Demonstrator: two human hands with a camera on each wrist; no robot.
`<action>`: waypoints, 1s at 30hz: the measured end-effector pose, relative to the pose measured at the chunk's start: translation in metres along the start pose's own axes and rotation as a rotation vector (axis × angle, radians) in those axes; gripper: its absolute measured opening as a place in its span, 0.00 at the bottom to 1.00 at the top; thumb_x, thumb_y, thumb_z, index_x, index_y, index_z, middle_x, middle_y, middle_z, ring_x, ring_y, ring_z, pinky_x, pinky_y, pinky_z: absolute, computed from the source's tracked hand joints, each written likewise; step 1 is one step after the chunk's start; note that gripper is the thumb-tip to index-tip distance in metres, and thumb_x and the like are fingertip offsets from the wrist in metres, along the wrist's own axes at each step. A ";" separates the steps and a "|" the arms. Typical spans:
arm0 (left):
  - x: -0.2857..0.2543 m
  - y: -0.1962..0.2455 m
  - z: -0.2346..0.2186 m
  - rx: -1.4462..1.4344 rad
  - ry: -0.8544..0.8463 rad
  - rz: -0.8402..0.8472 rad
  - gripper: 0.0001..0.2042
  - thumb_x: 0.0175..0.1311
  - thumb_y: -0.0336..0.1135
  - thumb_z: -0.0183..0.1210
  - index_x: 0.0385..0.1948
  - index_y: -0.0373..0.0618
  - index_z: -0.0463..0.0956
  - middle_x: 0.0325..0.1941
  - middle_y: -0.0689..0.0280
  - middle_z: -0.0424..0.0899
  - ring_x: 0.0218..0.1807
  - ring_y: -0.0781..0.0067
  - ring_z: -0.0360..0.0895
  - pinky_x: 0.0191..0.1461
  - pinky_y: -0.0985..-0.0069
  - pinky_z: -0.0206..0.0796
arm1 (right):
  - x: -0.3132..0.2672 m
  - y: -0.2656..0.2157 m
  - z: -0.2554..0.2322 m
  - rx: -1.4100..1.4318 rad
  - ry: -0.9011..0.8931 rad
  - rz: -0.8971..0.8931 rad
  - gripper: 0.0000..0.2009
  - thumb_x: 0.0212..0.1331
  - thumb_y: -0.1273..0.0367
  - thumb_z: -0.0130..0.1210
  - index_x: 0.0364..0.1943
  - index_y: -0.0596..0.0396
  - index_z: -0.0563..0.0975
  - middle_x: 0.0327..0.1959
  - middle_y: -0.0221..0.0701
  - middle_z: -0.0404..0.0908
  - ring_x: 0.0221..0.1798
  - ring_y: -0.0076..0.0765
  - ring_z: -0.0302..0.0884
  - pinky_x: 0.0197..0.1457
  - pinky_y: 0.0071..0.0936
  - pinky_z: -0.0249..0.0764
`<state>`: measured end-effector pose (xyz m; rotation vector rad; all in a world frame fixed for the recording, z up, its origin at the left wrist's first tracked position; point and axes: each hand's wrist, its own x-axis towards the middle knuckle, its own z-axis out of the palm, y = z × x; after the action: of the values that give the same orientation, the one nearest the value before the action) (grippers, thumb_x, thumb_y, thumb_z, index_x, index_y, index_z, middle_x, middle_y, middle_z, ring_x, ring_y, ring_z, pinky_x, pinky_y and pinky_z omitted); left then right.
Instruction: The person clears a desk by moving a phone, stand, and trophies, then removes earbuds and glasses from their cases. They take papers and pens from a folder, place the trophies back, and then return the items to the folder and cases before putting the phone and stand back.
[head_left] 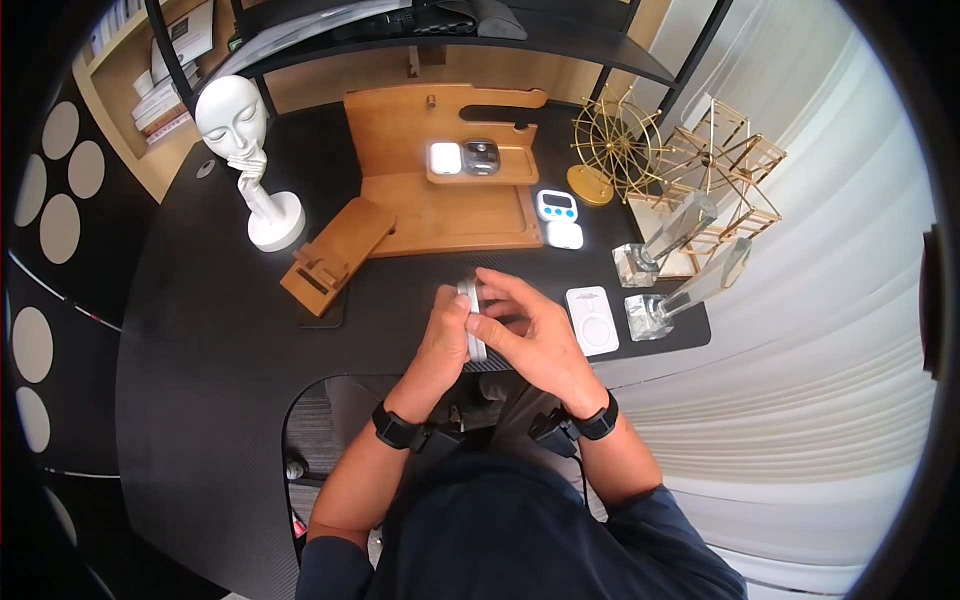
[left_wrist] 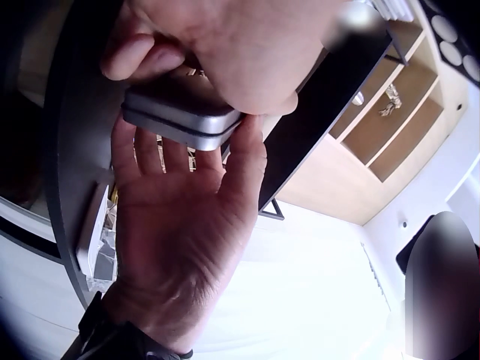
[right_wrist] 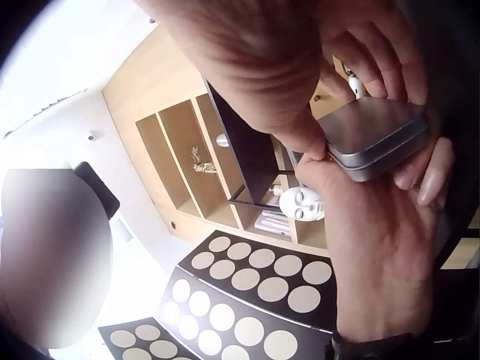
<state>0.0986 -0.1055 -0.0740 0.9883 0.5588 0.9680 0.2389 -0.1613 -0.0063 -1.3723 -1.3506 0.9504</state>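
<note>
A silver, round-cornered metal tin [head_left: 477, 348] [left_wrist: 176, 120] [right_wrist: 375, 133] is held between both hands above the front edge of the desk, its lid closed. My left hand [head_left: 436, 345] [left_wrist: 232, 52] [right_wrist: 382, 232] grips one side, its thumb at the tin's edge. From the other side my right hand [head_left: 542, 345] [left_wrist: 180, 225] [right_wrist: 251, 67] pinches the tin, with its thumb near the left thumb and its fingers around the far side. Whatever is inside the tin is hidden.
On the black desk [head_left: 210, 380] stand a wooden organizer [head_left: 400, 215], a loose wooden stand [head_left: 340, 255], a white face sculpture [head_left: 275, 222], a white timer [head_left: 557, 205], a white charger card [head_left: 593, 320], clear crystal pieces [head_left: 648, 315] and a gold wheel ornament [head_left: 590, 186].
</note>
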 end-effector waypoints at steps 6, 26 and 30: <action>-0.008 0.010 0.003 0.111 0.017 0.023 0.27 0.82 0.61 0.46 0.53 0.41 0.67 0.53 0.59 0.80 0.47 0.80 0.78 0.45 0.80 0.74 | 0.001 0.009 -0.001 0.070 -0.003 -0.007 0.30 0.63 0.65 0.74 0.69 0.58 0.79 0.56 0.38 0.87 0.51 0.32 0.86 0.51 0.30 0.85; -0.008 0.032 0.007 0.099 0.071 -0.089 0.31 0.79 0.69 0.39 0.52 0.46 0.72 0.40 0.70 0.79 0.35 0.88 0.74 0.28 0.86 0.61 | 0.014 0.009 0.003 0.105 0.050 0.032 0.26 0.61 0.71 0.73 0.65 0.56 0.82 0.51 0.33 0.86 0.46 0.24 0.82 0.49 0.26 0.82; -0.005 0.028 -0.009 -0.039 0.064 -0.159 0.33 0.80 0.70 0.34 0.54 0.48 0.74 0.39 0.72 0.79 0.31 0.85 0.71 0.27 0.83 0.57 | 0.011 0.011 0.002 0.010 0.164 0.019 0.26 0.60 0.70 0.74 0.64 0.57 0.82 0.52 0.34 0.86 0.46 0.26 0.82 0.48 0.26 0.81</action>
<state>0.0778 -0.0999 -0.0536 0.8670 0.6596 0.8677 0.2403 -0.1491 -0.0168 -1.4256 -1.2099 0.8367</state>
